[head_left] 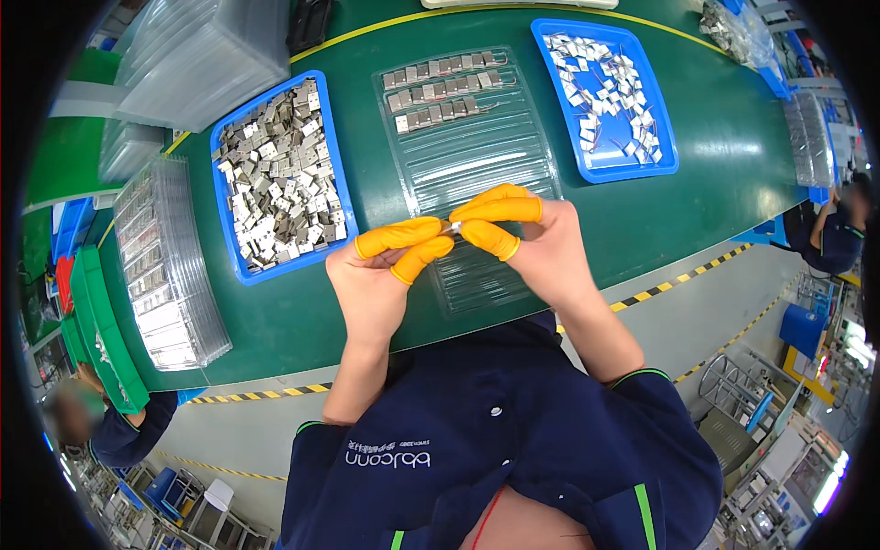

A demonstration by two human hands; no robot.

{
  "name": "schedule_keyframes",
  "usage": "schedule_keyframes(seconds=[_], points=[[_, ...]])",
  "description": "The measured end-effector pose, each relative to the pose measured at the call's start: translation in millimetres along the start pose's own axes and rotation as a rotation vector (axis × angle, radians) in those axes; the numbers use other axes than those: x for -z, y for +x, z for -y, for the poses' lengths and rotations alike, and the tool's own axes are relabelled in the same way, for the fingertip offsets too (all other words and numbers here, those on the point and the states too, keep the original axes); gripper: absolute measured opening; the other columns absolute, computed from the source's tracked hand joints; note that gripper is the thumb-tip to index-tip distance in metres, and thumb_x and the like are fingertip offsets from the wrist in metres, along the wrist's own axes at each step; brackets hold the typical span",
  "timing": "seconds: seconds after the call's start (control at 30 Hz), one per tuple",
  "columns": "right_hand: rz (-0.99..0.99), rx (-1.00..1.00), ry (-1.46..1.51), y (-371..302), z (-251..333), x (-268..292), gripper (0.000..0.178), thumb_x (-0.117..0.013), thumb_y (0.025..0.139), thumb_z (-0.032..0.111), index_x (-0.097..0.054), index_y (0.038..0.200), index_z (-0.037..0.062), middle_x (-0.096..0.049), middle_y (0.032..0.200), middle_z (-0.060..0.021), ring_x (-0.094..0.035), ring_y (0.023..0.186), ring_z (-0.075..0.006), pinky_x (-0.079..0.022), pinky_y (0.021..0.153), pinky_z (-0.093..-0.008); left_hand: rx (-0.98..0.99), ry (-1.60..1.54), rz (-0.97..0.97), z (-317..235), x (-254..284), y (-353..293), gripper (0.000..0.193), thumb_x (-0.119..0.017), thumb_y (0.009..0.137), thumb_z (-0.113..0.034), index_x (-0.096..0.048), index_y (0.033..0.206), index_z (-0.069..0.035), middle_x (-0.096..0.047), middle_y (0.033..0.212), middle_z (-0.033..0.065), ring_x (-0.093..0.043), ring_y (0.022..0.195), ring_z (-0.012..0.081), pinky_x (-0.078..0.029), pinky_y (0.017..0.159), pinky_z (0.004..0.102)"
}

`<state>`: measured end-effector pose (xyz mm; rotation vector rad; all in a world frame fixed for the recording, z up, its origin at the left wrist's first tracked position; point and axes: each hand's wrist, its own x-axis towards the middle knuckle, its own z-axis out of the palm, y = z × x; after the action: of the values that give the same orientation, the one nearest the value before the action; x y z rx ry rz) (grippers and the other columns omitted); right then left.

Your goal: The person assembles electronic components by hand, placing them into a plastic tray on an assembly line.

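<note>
My left hand [376, 266] and my right hand [541, 243], with yellow covers on the fingers, meet above the near part of a clear ribbed plastic tray [467, 170]. Both hands pinch at one spot, fingertips almost touching. Between them shows a small white and silver connector piece [456, 227]; the fingers hide most of it, and I cannot tell whether it is one part or two. At the far end of the clear tray lie three rows of grey metal connectors [435, 115], with thin wires at their right ends.
Left of the clear tray, a blue tray [341, 158] holds many silver metal shells [280, 174]. To the right, another blue tray [607, 163] holds white connectors with wires [596, 87]. Stacked clear trays [170, 266] stand at far left, near a green bin [105, 335]. Other people sit at both sides.
</note>
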<state>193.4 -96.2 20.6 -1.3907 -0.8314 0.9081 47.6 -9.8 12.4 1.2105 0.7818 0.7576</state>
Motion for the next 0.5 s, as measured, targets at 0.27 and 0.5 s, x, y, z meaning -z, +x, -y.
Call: schedule_keyframes(seconds=[0.27,0.5], points=[[0.207,-0.489,0.432,2,8,14,0.023,-0.071,0.072,0.002,-0.065,0.093,-0.0035,-0.062,0.096,-0.0092,-0.059,0.088,-0.0158,-0.047,0.08,-0.0266,0.129,-0.125,0.268,-5,10,5,0.021,-0.069,0.07,0.01,-0.065,0.091,0.008,-0.067,0.089,0.0153,-0.066,0.079,0.0203,-0.055,0.075,0.0306],[0.2,-0.44,0.36,4,9,15,0.019,-0.07,0.073,0.0,-0.066,0.092,-0.0029,-0.062,0.094,-0.0087,-0.059,0.087,-0.0155,-0.048,0.079,-0.0268,0.111,-0.058,0.284,-8,5,5,0.021,-0.069,0.071,0.01,-0.065,0.091,0.008,-0.067,0.09,0.0149,-0.066,0.081,0.0196,-0.055,0.076,0.0306]])
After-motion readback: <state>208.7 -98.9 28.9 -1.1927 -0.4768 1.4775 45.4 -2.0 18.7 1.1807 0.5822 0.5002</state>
